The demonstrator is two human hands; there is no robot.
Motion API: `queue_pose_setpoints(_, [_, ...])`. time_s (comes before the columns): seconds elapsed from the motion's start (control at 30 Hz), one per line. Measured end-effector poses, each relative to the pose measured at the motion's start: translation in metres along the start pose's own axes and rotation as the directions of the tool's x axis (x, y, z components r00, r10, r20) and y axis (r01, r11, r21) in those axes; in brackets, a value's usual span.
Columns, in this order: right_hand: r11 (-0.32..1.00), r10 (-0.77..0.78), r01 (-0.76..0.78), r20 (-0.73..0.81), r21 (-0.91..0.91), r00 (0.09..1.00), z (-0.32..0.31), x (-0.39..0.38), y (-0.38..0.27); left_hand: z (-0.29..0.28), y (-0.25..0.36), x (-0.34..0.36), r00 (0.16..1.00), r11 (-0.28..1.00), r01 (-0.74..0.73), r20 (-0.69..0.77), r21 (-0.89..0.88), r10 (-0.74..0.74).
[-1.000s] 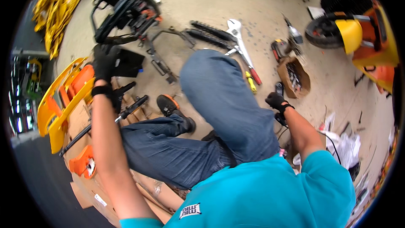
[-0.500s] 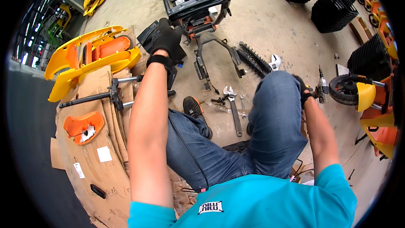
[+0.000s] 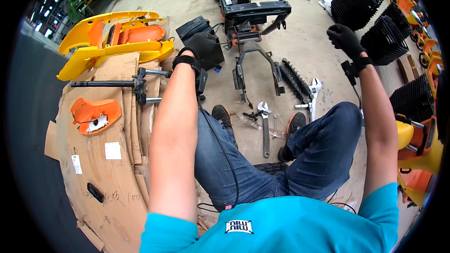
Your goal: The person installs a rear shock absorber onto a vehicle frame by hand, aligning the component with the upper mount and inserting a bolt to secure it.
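My left hand (image 3: 200, 44), in a black glove, closes over the top of a black box-shaped part (image 3: 216, 59) standing on the floor. How its fingers grip is partly hidden by the back of the hand. Just right of the box is a black metal vehicle frame (image 3: 255, 11) with a forked end pointing at me. My right hand (image 3: 347, 40), also gloved, hangs in the air to the right of the frame, fingers curled in. Whatever they hold, if anything, does not show.
Two black shock absorbers (image 3: 295, 80) and adjustable wrenches (image 3: 266, 131) (image 3: 315, 94) lie between my feet and the frame. Yellow and orange body panels (image 3: 117, 49), a fork assembly (image 3: 139, 84) and an orange cover (image 3: 96, 115) rest on cardboard (image 3: 101, 173) at left. Black crates (image 3: 356, 1) stand right.
My right hand has risen from beside my right knee to out in front on the right. My left hand stays on the black box. The view has shifted, and my right knee has swung outward.
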State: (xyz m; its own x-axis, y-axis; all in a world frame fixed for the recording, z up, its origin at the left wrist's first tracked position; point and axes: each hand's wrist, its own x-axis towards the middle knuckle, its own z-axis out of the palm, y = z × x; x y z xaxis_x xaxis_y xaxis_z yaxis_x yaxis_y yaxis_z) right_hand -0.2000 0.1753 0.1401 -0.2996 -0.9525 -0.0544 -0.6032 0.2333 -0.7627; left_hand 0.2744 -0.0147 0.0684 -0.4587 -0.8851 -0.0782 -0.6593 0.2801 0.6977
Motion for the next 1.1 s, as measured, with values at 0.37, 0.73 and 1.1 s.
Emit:
queue_pose_setpoints(0.37, [0.809, 0.007, 0.308, 0.532, -0.501, 0.847, 0.112, 0.020, 0.024, -0.003, -0.010, 0.000, 0.990, 0.986, 0.102, -0.115, 0.129, -0.087])
queue_pose_setpoints(0.73, [0.850, -0.101, 0.397, 0.631, -0.348, 0.769, 0.129, 0.011, 0.016, 0.008, -0.084, 0.051, 0.955, 0.939, 0.286, -0.140, 0.190, -0.263])
queue_pose_setpoints(1.1, [0.851, 0.006, 0.319, 0.614, -0.418, 0.789, 0.131, 0.016, 0.021, 0.033, -0.118, 0.078, 0.958, 0.956, -0.251, 0.178, 0.154, 0.223])
